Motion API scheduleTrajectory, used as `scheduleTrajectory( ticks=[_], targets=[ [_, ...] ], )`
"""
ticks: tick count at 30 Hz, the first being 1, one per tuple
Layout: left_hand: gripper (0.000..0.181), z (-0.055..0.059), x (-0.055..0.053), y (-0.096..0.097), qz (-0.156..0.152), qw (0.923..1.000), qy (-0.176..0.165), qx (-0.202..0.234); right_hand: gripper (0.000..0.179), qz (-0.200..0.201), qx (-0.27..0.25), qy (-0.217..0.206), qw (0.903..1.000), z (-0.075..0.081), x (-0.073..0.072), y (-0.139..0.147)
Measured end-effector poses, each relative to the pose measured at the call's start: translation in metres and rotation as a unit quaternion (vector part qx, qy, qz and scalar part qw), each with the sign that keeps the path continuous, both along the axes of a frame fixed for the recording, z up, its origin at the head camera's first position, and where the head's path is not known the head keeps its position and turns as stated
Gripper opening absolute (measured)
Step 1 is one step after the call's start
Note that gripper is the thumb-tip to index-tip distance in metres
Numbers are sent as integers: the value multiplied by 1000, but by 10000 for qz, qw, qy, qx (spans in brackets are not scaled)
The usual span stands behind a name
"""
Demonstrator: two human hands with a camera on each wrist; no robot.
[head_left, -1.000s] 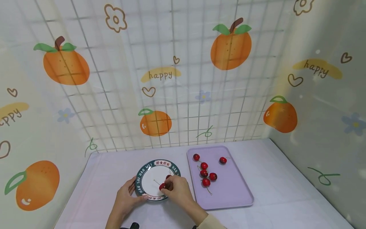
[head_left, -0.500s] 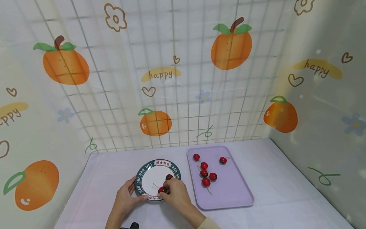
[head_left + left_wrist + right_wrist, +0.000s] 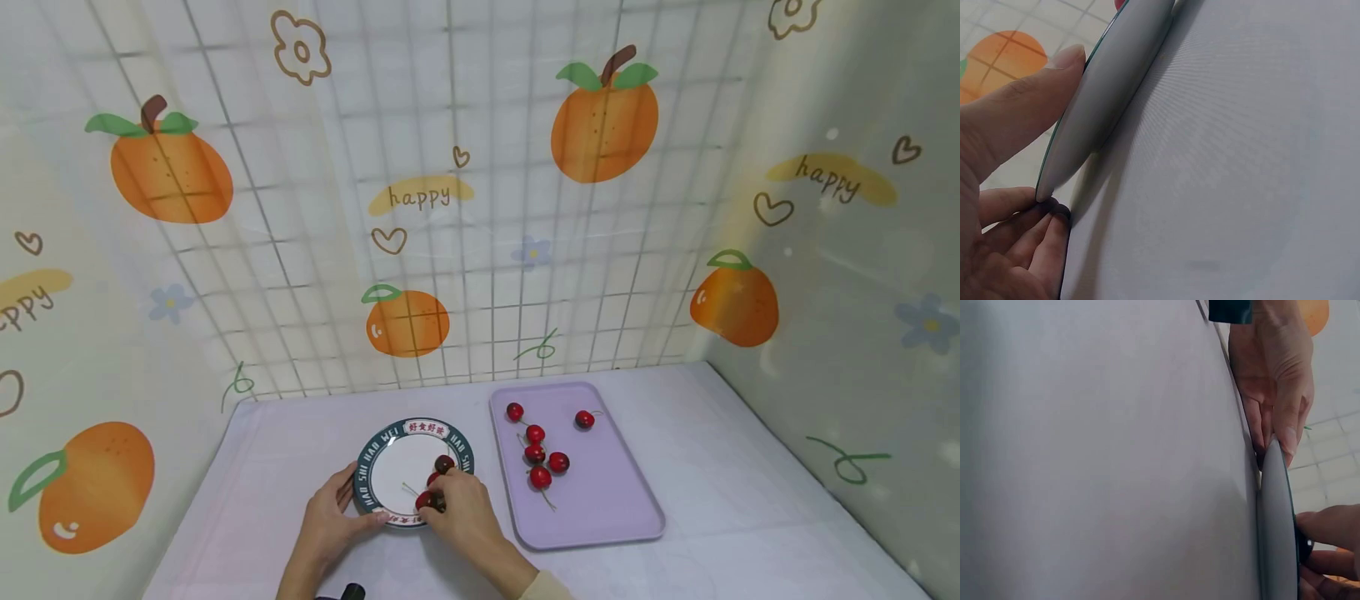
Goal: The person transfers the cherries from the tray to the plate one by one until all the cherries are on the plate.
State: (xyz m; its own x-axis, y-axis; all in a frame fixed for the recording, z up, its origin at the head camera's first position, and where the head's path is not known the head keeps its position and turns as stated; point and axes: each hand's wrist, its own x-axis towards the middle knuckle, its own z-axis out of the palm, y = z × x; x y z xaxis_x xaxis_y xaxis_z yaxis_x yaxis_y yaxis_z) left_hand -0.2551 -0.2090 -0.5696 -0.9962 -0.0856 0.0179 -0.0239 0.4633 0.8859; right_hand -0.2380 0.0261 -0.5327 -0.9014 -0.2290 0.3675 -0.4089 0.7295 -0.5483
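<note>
We look into a small curtained booth, its pale-covered table [image 3: 735, 500] walled on three sides by cloth [image 3: 60, 192] printed with oranges [image 3: 605, 129], a grid [image 3: 492, 321] showing through behind.

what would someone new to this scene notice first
Probably the big printed oranges on the backdrop, spread across the head view. Next, bright red cherries on the lilac tray, right of a green-rimmed plate. The left hand holds that plate's edge, while the right hand appears to pinch a cherry on it.
</note>
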Motion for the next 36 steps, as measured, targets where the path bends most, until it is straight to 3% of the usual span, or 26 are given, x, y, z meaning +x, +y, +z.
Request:
scheduleTrajectory(
  ticks=[7,18,28,36],
  targets=[
    [118,1,1,0,-41,9999,33,104,24,-34,-305,-267,9992,2,2,1],
    [118,1,2,0,-90,9997,90,205,20,-34,-950,-146,9954,15,-4,19],
    [120,3,3,1,-46,10000,-33,81,24,-807,-1447,-31,9862,35,-25,66],
    [120,7,4,3,13,9999,-105,68,22,-1357,-1551,84,9785,33,-37,114]
  ],
)
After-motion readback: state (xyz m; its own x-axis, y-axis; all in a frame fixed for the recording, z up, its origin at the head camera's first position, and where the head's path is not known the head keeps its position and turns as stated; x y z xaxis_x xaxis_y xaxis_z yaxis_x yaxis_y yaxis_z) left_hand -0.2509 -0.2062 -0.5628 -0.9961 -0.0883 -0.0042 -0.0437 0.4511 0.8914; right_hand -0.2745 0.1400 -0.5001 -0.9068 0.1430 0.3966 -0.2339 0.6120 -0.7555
